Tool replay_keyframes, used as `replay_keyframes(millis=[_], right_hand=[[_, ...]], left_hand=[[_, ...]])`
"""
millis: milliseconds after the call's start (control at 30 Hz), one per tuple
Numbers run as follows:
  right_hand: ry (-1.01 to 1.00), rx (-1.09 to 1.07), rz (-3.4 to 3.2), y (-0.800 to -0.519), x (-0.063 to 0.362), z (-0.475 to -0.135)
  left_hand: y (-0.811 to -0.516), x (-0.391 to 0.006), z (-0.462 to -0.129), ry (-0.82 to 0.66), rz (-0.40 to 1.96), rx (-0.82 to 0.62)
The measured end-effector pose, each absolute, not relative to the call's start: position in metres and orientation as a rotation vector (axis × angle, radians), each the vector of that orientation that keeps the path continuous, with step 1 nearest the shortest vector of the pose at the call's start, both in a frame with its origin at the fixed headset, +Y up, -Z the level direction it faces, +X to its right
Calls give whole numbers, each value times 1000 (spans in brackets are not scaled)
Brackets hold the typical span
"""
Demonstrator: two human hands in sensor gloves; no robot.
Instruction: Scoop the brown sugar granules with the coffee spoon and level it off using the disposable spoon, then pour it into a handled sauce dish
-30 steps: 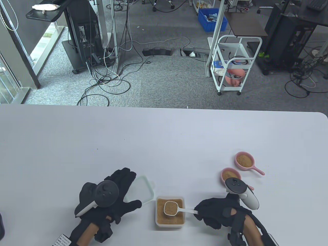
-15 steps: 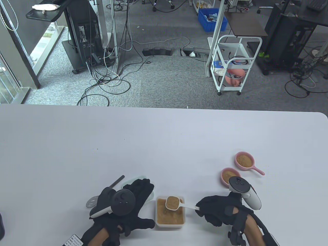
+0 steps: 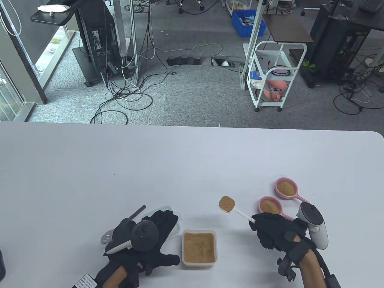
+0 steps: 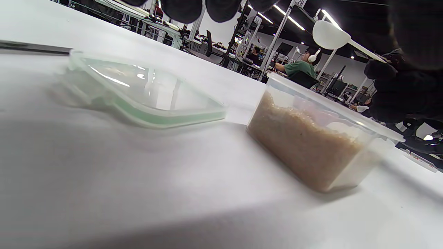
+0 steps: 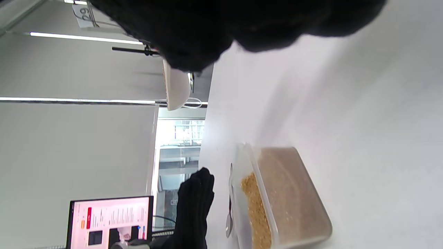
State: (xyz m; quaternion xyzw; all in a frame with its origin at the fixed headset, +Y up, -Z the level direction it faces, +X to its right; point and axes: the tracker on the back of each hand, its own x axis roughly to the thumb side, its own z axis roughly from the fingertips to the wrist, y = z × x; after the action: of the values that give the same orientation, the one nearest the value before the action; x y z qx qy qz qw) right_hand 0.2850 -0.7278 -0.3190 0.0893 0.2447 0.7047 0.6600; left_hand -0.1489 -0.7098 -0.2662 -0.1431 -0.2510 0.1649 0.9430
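Left of the sugar container (image 3: 199,248), the left hand (image 3: 150,240) lay flat with fingers spread over the clear lid (image 3: 168,210), beside a disposable spoon (image 3: 120,226) on the surface (image 3: 192,168). Up and right of the container, the right hand (image 3: 274,232) pinched the coffee spoon (image 3: 227,203), heaped with brown sugar, just short of the two pink sauce dishes (image 3: 270,205).

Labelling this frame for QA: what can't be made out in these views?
- Metal disposable spoon: table view, mostly under the left hand; whether it is touched is unclear.
- Clear container lid: table view, largely covered by that hand.
- White coffee spoon: right wrist view, handle hidden by the right hand; grip unclear.
- Nearer pink handled sauce dish: handle partly behind that hand.
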Motion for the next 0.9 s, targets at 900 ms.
replay_keyframes(millis=[900], right_hand=[[-39, -381, 1426, -746, 367, -312]], left_hand=[[-710, -150, -266, -500, 321, -311]])
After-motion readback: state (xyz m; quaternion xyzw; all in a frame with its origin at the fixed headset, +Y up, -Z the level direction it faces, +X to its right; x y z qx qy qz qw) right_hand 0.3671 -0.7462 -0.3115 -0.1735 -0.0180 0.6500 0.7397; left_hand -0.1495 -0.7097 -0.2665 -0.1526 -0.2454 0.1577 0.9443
